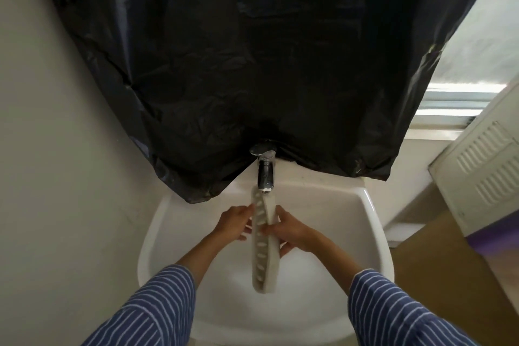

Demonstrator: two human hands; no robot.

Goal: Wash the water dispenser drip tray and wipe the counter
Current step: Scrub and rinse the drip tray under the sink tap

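The drip tray (pixel 263 255) is a long white slotted plastic piece, held on edge over the white sink (pixel 373 233). Its far end sits right under the chrome tap (pixel 265 168). My left hand (pixel 234 222) grips the tray's left side near the upper part. On the right side, my right hand (pixel 292 230) holds it with the thumb across the slots and the fingers behind. I cannot tell whether water runs from the spout.
A black plastic sheet (pixel 252 64) hangs over the wall behind the tap, down to the sink's back rim. A white vented appliance (pixel 483 174) stands at the right, below a window (pixel 460 98). A plain wall is on the left.
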